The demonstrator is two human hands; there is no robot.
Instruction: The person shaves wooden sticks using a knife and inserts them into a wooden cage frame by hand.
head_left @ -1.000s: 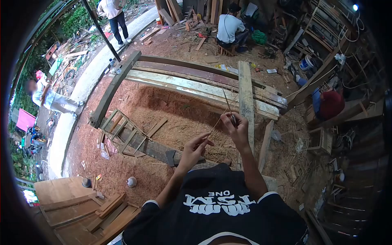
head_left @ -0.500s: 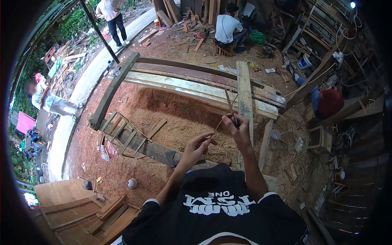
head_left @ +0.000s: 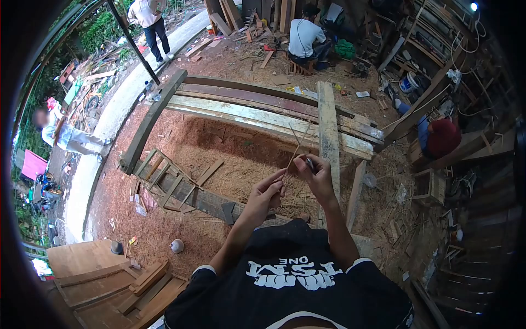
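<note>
My left hand (head_left: 266,198) pinches the lower end of a thin wooden strip (head_left: 295,153), which slants up and to the right. Near its top, two slender ends spread apart in a V; whether it is one split strip or two crossing ones I cannot tell. Close beside it, my right hand (head_left: 320,180) is closed around a small dark-handled tool (head_left: 310,163), its fingers against the strip. The tool's working end is hidden. Both hands are in front of my chest, above ground strewn with wood shavings.
Long planks (head_left: 241,117) lie beyond my hands, with a thick crossbeam (head_left: 329,131) at their right. A small wooden frame (head_left: 164,178) rests on a board at left. Wooden panels (head_left: 93,274) are lower left. A person in white (head_left: 306,39) sits at the back; others are left and right.
My hands have come closer together, the right moving slightly down and left, the left slightly up. The strip's forked top has swung left and lower.
</note>
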